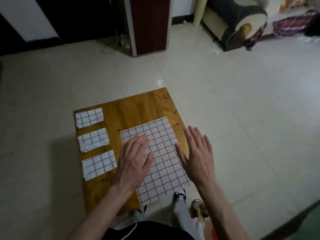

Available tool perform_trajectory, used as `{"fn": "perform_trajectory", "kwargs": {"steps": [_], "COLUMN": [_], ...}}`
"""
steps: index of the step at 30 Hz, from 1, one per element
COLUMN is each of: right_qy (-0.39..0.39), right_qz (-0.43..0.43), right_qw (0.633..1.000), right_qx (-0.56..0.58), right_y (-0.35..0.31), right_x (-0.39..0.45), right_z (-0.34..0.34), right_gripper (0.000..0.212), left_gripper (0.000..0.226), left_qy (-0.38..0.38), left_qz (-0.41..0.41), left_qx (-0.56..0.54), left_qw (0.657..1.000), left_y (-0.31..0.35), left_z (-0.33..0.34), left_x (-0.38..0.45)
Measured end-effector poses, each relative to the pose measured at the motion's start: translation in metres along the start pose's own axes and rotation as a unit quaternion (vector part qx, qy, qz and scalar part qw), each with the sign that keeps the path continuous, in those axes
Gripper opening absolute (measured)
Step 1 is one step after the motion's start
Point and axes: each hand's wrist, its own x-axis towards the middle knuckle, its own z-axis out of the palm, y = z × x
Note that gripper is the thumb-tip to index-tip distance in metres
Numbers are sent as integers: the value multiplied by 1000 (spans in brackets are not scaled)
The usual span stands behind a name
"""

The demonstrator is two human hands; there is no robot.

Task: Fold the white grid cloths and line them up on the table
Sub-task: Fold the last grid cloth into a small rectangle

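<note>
White grid cloth (155,158) is lying flat on the wood table (138,108), w/ left hand (134,163) flat on it & right hand (197,153) open beside, prob. smoothing before folding; 3 folded cloths (94,140) are lining the left edge.

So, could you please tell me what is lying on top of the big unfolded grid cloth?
Only the left hand lies on the unfolded grid cloth, fingers straight. The right hand is at its right edge; contact is unclear. The cloth hides the wooden table beneath it.
</note>
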Motion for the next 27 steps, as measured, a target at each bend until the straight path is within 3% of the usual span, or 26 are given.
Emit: {"fn": "perform_trajectory", "kwargs": {"steps": [12, 27], "right_qy": [-104, -184], "right_qz": [-149, -209], "right_qw": [982, 960], "right_qx": [46, 6], "right_y": [63, 113], "right_x": [61, 69], "right_z": [32, 205], "right_gripper": [70, 69], "left_gripper": [47, 50], "left_qy": [58, 15], "left_qz": [-158, -234], "left_qx": [-7, -48], "left_qw": [986, 971], "left_y": [45, -48], "left_z": [34, 196], "left_x": [1, -23]}}
